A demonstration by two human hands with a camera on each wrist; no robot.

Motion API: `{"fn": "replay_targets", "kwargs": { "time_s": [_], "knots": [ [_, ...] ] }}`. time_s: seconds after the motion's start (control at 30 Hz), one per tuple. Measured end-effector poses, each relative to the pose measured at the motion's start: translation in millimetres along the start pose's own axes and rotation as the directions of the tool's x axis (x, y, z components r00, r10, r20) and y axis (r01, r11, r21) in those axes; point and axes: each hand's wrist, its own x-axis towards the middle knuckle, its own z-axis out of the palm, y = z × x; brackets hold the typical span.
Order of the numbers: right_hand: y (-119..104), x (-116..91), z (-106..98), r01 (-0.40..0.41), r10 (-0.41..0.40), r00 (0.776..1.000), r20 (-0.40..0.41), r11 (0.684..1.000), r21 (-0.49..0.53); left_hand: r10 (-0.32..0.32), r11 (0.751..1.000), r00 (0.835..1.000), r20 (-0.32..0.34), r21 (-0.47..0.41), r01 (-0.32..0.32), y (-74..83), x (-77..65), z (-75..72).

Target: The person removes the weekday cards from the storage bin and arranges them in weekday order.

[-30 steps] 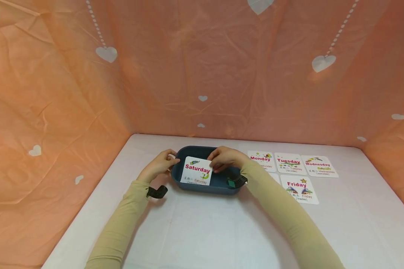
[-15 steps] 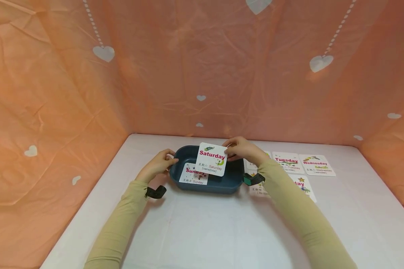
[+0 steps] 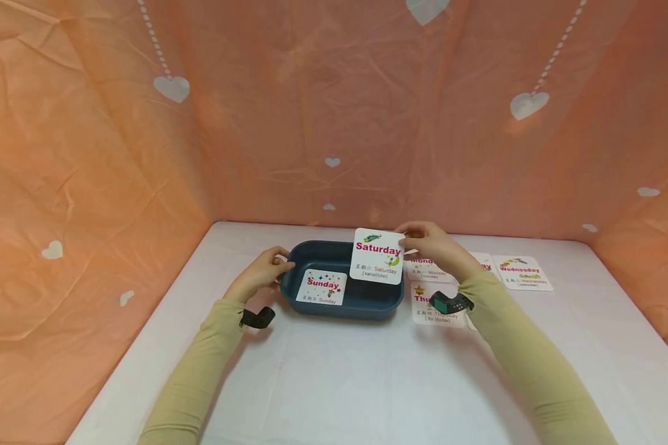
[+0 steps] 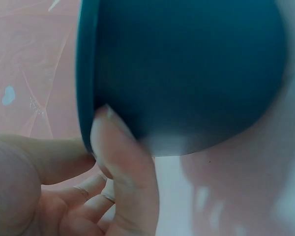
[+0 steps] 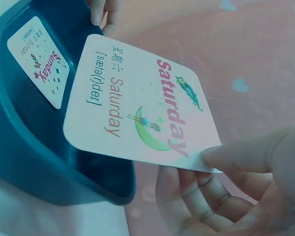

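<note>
My right hand (image 3: 435, 246) pinches the Saturday card (image 3: 376, 256) by its right edge, thumb on the printed face, in the right wrist view too. The card is raised over the right part of a dark blue oblong basin (image 3: 345, 312). Inside the basin, at its left, lies the Sunday card (image 3: 322, 287), face up. My left hand (image 3: 258, 272) grips the basin's left rim between thumb and index finger, as the left wrist view shows close up. The basin stands on the white table.
Right of the basin several day cards lie in two rows: the Monday card (image 3: 428, 272), the Wednesday card (image 3: 522, 273) and the Thursday card (image 3: 431, 314) among them. My right forearm covers some. An orange curtain (image 3: 334, 111) with white hearts hangs behind the table (image 3: 334, 383).
My right hand has lifted the Saturday card off the Sunday card and carried it right, uncovering the Sunday card in the basin. My left hand has stayed on the rim.
</note>
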Motion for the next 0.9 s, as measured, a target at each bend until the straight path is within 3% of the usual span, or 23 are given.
{"fn": "replay_targets", "kwargs": {
  "time_s": [0.27, 0.5, 0.9],
  "knots": [
    [5, -30, -26, 0.028, -0.032, 0.996, -0.088, 0.998, -0.052, 0.004, 1.000, 1.000, -0.006, -0.007, -0.004, 1.6, 0.8, 1.3],
    [25, -63, -64, -0.020, 0.005, 0.990, -0.140, 0.995, -0.102, 0.035, 0.999, 0.999, 0.002, 0.015, -0.035, 0.3, 0.6, 1.3],
    [50, -105, -116, -0.085, 0.046, 0.969, -0.242, 0.985, -0.152, 0.013, 1.000, 1.000, -0.001, 0.027, -0.013, 0.6, 0.2, 0.3]
  ]
}}
